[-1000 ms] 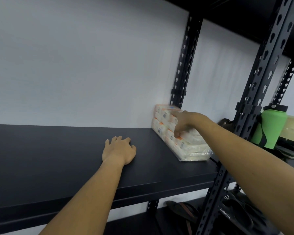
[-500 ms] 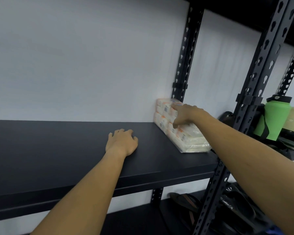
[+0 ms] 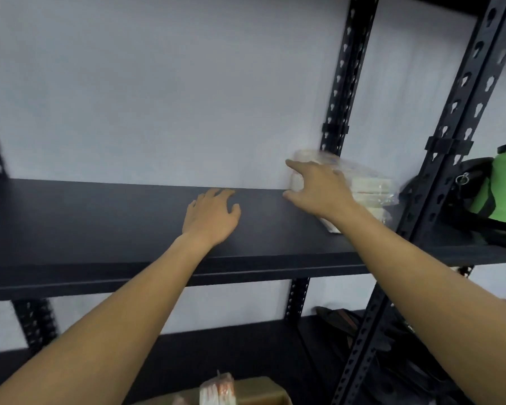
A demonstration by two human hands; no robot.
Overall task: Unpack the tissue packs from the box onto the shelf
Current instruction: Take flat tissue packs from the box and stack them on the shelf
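A stack of plastic-wrapped tissue packs (image 3: 370,190) lies at the right end of the black shelf (image 3: 100,223), against the white wall. My right hand (image 3: 319,190) hovers at the stack's left side with thumb and fingers spread, holding nothing; whether it touches the wrap I cannot tell. My left hand (image 3: 211,219) rests palm down on the shelf board, fingers apart and empty. At the bottom edge the cardboard box (image 3: 263,388) shows, with another tissue pack (image 3: 216,388) sticking up from it.
Black perforated uprights stand behind the stack (image 3: 343,83) and in front at the right (image 3: 450,159). A green bottle (image 3: 504,182) and a dark bag (image 3: 465,197) sit on the neighbouring shelf. Dark footwear (image 3: 351,323) lies on the lower shelf.
My right hand has come off the top of the stack and spread open at its left side. The view has pulled back and tilted down, bringing the box into sight. My left hand stays put.
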